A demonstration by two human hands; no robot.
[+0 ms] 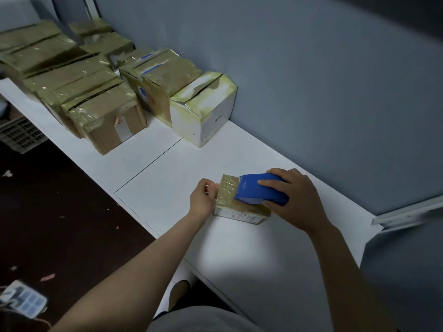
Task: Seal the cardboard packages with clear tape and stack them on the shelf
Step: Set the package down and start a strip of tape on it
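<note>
The right hand [292, 197] curls over a blue tape dispenser [261, 191] sitting on the small taped package [236, 208], which the left hand [203, 200] grips at its end, fingers curled. Beyond the left hand, open white shelf [167, 168] runs to a white box [203, 111] and taped cardboard boxes [100, 111], all shut; the shelf edge passes under that forearm.

Glossy taped cardboard package [236, 204]; blue dispenser [260, 191] probably plastic.
</note>
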